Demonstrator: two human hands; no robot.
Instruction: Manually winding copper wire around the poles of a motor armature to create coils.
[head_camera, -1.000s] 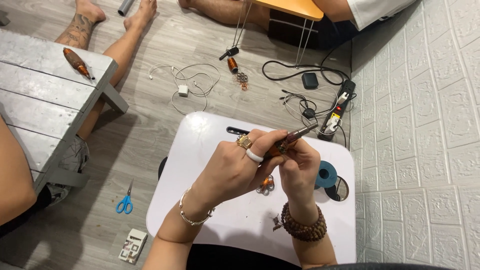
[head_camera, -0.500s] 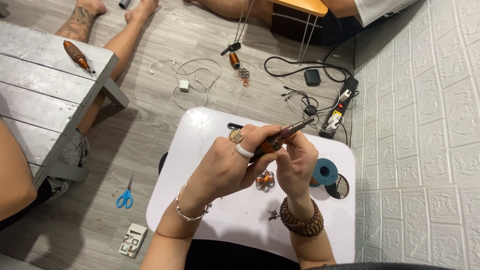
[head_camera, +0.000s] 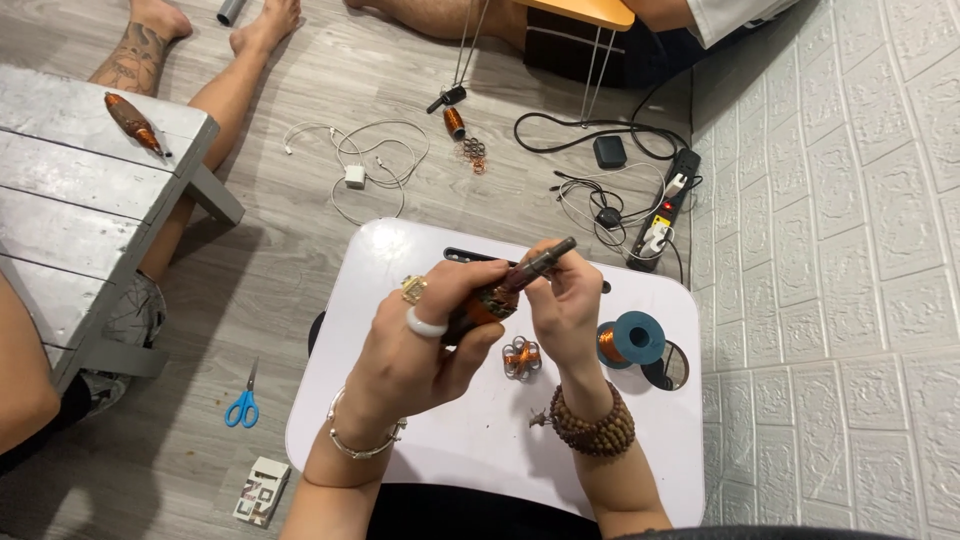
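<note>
white lap table (head_camera: 450, 440) — copper coil (head_camera: 521, 357) | blue spool (head_camera: 632, 340) — grey floor (head_camera: 270, 270) | scissors (head_camera: 243, 402)

Copper-wound rotor (head_camera: 500, 295) between both hands

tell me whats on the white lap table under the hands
A small copper wire coil and a blue wire spool lie on the white lap table; anything directly beneath the hands is covered.

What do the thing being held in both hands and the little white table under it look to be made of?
The motor rotor, held by the left hand and right hand, looks like glossy copper wire wound round a dull grey metal shaft; the orange-brown sheen suggests enamelled copper. The white lap table seems smooth plastic or painted board, with soft reflections.
</note>
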